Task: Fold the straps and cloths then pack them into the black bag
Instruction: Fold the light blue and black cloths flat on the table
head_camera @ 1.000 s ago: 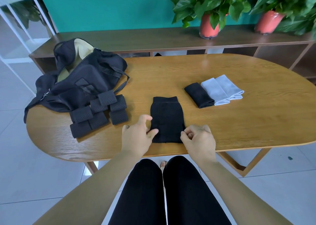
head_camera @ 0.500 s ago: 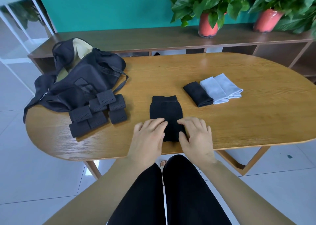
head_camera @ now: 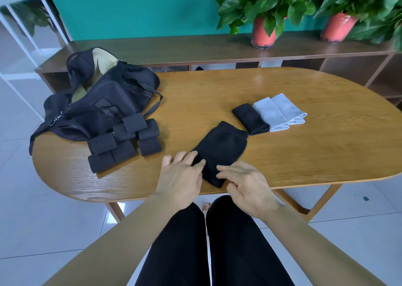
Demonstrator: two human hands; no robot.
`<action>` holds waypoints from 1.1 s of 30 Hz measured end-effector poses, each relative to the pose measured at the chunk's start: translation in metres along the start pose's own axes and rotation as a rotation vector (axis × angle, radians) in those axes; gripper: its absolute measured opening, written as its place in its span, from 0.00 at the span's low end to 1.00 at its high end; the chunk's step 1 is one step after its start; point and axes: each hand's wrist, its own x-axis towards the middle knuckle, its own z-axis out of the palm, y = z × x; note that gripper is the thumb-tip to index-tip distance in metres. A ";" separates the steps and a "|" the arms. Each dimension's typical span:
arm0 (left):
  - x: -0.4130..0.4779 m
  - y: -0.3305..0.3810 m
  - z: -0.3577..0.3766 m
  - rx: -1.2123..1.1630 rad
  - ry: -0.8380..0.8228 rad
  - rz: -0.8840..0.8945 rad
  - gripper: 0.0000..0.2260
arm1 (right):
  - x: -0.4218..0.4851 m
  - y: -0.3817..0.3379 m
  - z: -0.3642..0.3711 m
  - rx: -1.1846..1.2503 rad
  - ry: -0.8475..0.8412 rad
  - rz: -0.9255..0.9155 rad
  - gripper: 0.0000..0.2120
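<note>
At the near edge of the table (head_camera: 304,155), 12 o'clock from my lap: left hand (head_camera: 180,177) fairly flat, fingers spread and nearly straight, fingertips and thumb resting on the near-left edge of the black cloth (head_camera: 219,153). Right hand (head_camera: 248,183) at the cloth's near end, fingers loosely bent and pointing toward 9 o'clock, index finger lying on the fabric; thumb hidden, so I cannot tell whether it pinches the corner. The cloth lies flat on the wood, long axis tilted toward 1 o'clock. At 10 o'clock, a pile of folded perforated black straps (head_camera: 124,142), touching the black bag (head_camera: 104,103) beyond it; bag open, pale lining showing. At 1 o'clock, a folded black cloth (head_camera: 250,118) touching two folded grey cloths (head_camera: 280,112), side by side. Farthest, on the low shelf (head_camera: 195,48) against the green wall: two plants in red pots (head_camera: 263,31).
</note>
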 end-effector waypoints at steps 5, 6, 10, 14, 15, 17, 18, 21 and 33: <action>0.005 -0.011 0.000 -0.035 -0.036 -0.111 0.26 | -0.004 -0.012 0.007 0.019 -0.003 -0.004 0.22; 0.005 -0.012 0.001 -0.028 -0.046 -0.120 0.24 | -0.004 -0.015 0.008 0.033 -0.003 0.019 0.24; 0.006 -0.022 0.004 -0.026 -0.063 -0.120 0.20 | 0.000 -0.018 0.004 0.066 0.000 0.078 0.26; 0.008 -0.028 -0.001 -0.106 -0.003 -0.084 0.20 | 0.016 0.004 -0.013 0.007 0.130 0.160 0.22; 0.011 -0.024 -0.003 -0.136 0.031 -0.081 0.20 | 0.022 0.010 -0.018 -0.027 0.146 0.182 0.22; 0.015 -0.008 -0.009 -0.191 0.118 -0.089 0.18 | 0.034 0.019 -0.026 -0.119 0.145 0.180 0.21; 0.016 0.000 -0.011 -0.200 0.126 -0.093 0.15 | 0.039 0.023 -0.028 -0.169 0.119 0.159 0.21; 0.016 0.016 -0.006 -0.139 0.091 -0.092 0.10 | 0.047 0.035 -0.028 -0.257 -0.040 0.099 0.20; 0.037 -0.020 0.002 0.074 0.034 -0.036 0.22 | 0.014 0.018 -0.019 -0.141 0.000 -0.023 0.21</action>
